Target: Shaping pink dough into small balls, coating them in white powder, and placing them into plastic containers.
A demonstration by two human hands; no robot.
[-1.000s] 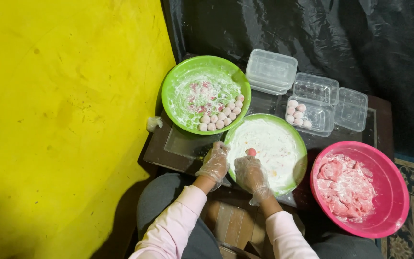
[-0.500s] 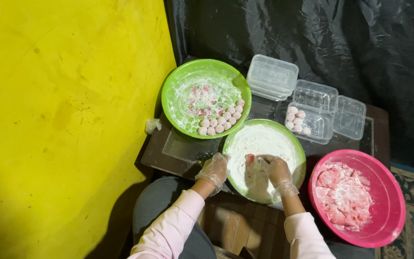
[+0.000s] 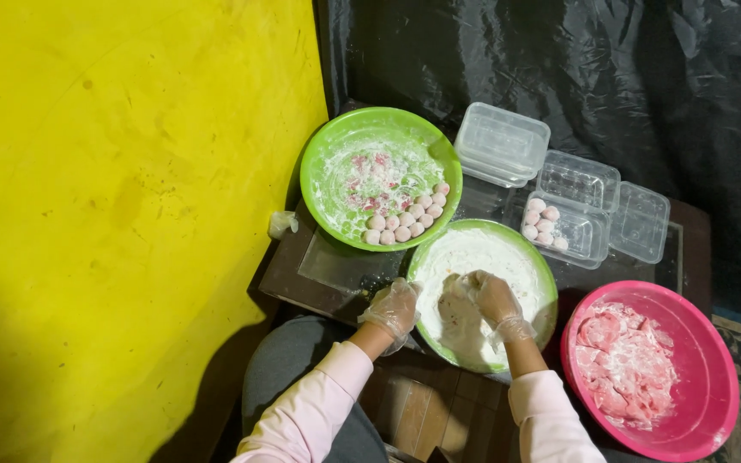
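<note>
Flour-filled green bowl [image 3: 508, 249] at the near edge of the dark low table [image 3: 302, 274], with the right hand [image 3: 492, 296], in a thin clear glove, curled down into the white powder; whether it closes on a piece underneath cannot be told. The left hand [image 3: 394, 309], also gloved, rests loosely cupped against the bowl's near-left rim. The powder looks light and loose, and any dough in it is judged soft, tacky and easily dented, best lifted with fingertips from below. Behind lies a second green bowl [image 3: 328, 171] holding floured pinkish balls [image 3: 405, 223]; to the right, a pink basin [image 3: 713, 369] of pink floured pieces [image 3: 628, 360]. Clear plastic boxes [image 3: 501, 141] stand beyond, one holding a few balls [image 3: 542, 225].
</note>
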